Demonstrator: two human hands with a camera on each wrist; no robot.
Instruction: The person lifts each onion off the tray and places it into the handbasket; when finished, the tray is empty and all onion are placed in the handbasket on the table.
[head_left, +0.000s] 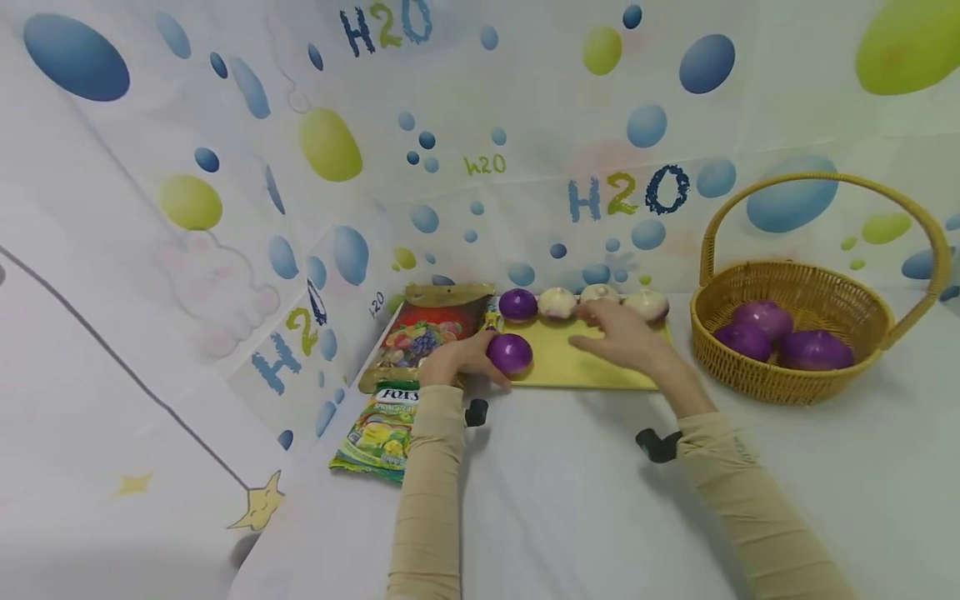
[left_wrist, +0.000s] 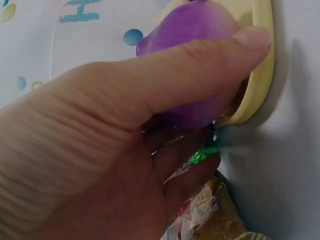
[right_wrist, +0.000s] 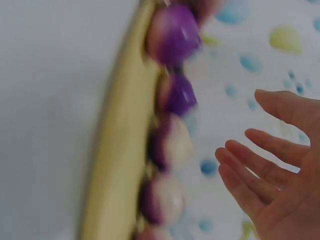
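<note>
My left hand [head_left: 457,360] holds a purple onion [head_left: 512,354] at the front left of a yellow tray [head_left: 585,367]. In the left wrist view the thumb lies across this onion [left_wrist: 200,22], with the other fingers on its far side. Along the tray's back edge sit another purple onion [head_left: 517,305] and several pale, purple-tinged onions [head_left: 558,304]. My right hand [head_left: 622,335] hovers over the tray's right half, fingers spread and holding nothing. The right wrist view shows the same hand [right_wrist: 280,170] with its palm bare, apart from the onion row.
At the right stands a wicker basket [head_left: 780,383] with a tall handle and purple onions [head_left: 816,350] inside. Left of the tray lie a red and gold fruit-printed bag [head_left: 427,329] and a green Fox's candy bag [head_left: 378,433]. A patterned sheet hangs behind.
</note>
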